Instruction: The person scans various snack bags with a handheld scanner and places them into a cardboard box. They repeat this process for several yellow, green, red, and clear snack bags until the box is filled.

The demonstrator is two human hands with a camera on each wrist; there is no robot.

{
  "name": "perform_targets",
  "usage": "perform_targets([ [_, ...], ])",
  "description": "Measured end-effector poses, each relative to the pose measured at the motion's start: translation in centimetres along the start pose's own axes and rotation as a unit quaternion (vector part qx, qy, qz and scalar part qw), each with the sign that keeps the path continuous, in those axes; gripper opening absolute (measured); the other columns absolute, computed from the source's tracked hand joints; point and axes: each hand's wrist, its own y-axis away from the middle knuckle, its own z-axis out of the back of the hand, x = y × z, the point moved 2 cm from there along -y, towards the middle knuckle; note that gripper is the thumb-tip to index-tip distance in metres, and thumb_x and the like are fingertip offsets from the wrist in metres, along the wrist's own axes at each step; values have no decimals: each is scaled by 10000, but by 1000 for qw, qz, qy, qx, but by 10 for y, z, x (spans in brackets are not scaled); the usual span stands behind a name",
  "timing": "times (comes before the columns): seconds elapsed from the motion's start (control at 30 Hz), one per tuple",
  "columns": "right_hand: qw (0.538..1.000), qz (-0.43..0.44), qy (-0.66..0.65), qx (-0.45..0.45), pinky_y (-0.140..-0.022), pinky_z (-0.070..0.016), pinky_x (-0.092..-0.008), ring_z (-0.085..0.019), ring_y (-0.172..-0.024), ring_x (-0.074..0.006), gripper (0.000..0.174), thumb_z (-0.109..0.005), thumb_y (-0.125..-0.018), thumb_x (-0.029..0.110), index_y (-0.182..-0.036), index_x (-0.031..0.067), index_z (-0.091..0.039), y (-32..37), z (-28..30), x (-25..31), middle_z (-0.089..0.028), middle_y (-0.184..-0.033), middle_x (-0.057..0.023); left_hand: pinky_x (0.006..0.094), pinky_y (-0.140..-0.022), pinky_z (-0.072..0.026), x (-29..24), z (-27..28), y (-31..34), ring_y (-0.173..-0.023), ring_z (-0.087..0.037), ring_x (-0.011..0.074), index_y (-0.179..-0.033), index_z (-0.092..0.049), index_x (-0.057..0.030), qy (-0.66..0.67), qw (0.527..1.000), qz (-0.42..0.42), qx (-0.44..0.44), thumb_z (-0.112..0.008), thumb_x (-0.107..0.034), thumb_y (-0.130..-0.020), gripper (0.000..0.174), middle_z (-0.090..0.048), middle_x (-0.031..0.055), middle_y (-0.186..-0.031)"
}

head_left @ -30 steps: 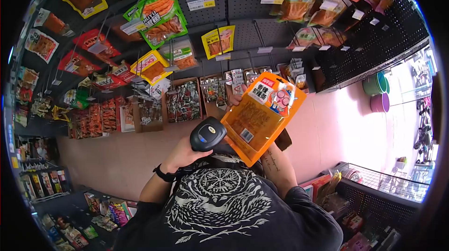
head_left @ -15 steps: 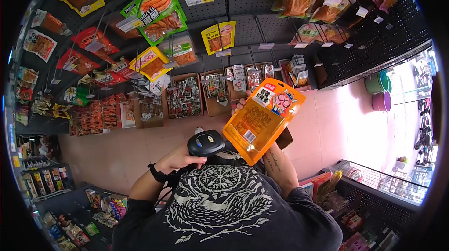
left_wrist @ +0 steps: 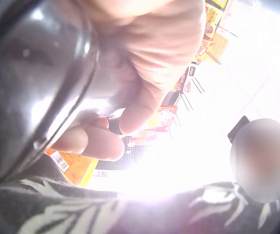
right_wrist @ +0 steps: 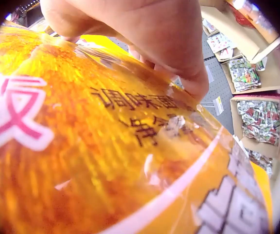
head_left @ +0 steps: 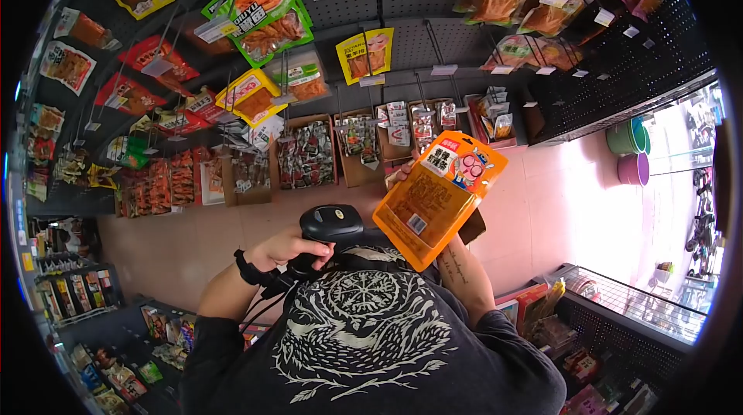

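Observation:
My left hand (head_left: 280, 251) grips a black handheld barcode scanner (head_left: 331, 222) by its handle, in front of my chest. In the left wrist view the fingers (left_wrist: 101, 142) curl round the scanner's glossy dark body (left_wrist: 37, 87). My right hand (head_left: 401, 172) holds an orange snack packet (head_left: 433, 202) by its edge, mostly hidden behind it. The packet's barcode side faces up toward me, tilted, and lies to the right of the scanner with a gap between them. Close up in the right wrist view, the hand (right_wrist: 145, 36) pinches the packet's see-through other side (right_wrist: 81, 141).
Snack bags hang on hooks along a grey pegboard shelf (head_left: 402, 17) ahead. Below are open cartons (head_left: 360, 171) of small packets. Green and purple buckets (head_left: 633, 169) stand at right. Behind me are lower shelves and a wire rack (head_left: 635, 299).
The scanner has moved left, away from the packet, and its head has turned toward the right. The packet has shifted slightly right and down, still in my right hand.

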Motion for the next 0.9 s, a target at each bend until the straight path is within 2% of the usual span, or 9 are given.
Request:
perform_targets([
  [0.23, 1000, 9, 3, -13, -918, -399, -414, -496, -944, -189, 471, -464, -951, 361, -1359, 129, -419, 5, -1, 6, -496, -1006, -68, 259, -586, -425, 5, 7, -8, -585, -540, 104, -884, -588, -18, -86, 995, -26, -41, -615, -144, -858, 131, -572, 28, -693],
  [0.3, 992, 35, -36, 114, -896, -419, -386, -490, -954, -173, 448, -538, -928, 313, -1319, 120, -436, 7, 15, 37, -494, -1025, -57, 258, -568, -420, 12, 12, -12, -576, -535, 98, -890, -594, -18, -136, 984, -47, -108, -630, -150, -856, 141, -575, 22, -687],
  [0.37, 924, 226, 304, -59, -839, -449, -335, -502, -902, -150, 364, -588, -910, 256, -1226, 118, -470, 17, 122, 110, -504, -971, -25, 260, -520, -411, 23, 19, -14, -560, -528, 90, -908, -609, -18, -183, 961, -77, -194, -663, -164, -847, 168, -580, 13, -667],
  [0.43, 910, 294, 280, -82, -777, -480, -260, -573, -839, -101, 210, -525, -960, 214, -1113, 72, -505, 46, 64, 133, -605, -934, 4, 260, -521, -413, 34, 24, -16, -562, -529, 88, -909, -616, -22, -156, 963, -76, -204, -666, -171, -846, 169, -583, 13, -670],
  [0.53, 708, 350, 552, -269, -657, -483, -299, -573, -762, -107, 166, -493, -976, 217, -996, 58, -536, 69, 63, 162, -622, -875, -26, 256, -529, -420, 45, 27, -20, -568, -532, 86, -908, -629, -31, -156, 958, -73, -230, -677, -192, -843, 180, -588, 10, -674],
  [0.57, 708, 350, 552, -267, -657, -483, -299, -573, -762, -107, 166, -493, -976, 217, -996, 58, -536, 77, 73, 164, -622, -875, -26, 253, -535, -425, 48, 26, -19, -572, -534, 86, -904, -635, -35, -183, 949, -68, -246, -684, -207, -841, 190, -590, 8, -674],
  [0.67, 384, 217, 805, -396, -616, -432, -416, -568, -698, -310, 267, -524, -951, 297, -929, 31, -506, 93, 93, 154, -554, -746, -178, 249, -541, -434, 47, 18, -22, -584, -544, 84, -891, -642, -36, -158, 951, -60, -259, -695, -232, -836, 210, -594, 3, -669],
  [0.87, 136, 13, 909, -393, -864, -478, -501, -526, -1078, -389, 549, -676, -786, 405, -1252, 166, -510, 63, 144, 112, -538, -1174, -174, 253, -517, -429, 60, 28, -19, -560, -549, 85, -910, -623, -36, -131, 950, -81, -271, -702, -246, -836, 236, -585, 3, -642],
  [0.9, 147, 29, 912, -383, -862, -479, -486, -537, -1061, -388, 526, -692, -771, 372, -1223, 153, -535, 49, 141, 108, -552, -1148, -178, 251, -516, -428, 66, 34, -16, -558, -546, 82, -916, -620, -36, -134, 946, -86, -281, -700, -239, -838, 232, -582, 1, -639],
])
